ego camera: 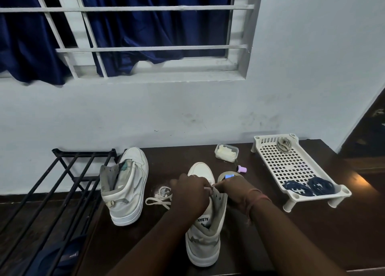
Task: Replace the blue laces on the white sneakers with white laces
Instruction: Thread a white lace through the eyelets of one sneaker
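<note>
Sneakers sit on a dark wooden table (312, 234) — the near sneaker (205, 240) stands upright, heel toward the camera, and serves as the landmark. Above its eyelets, the left hand (188, 194) and right hand (235, 189) both pinch a white lace (159, 198), whose loose end trails left of that shoe. Farther left stands the second sneaker (125, 188), unlaced. Right of the near sneaker, a white slotted tray (291, 165) holds two coiled blue laces (308, 187) — a pale lace bundle (284, 144) lies at its far end.
</note>
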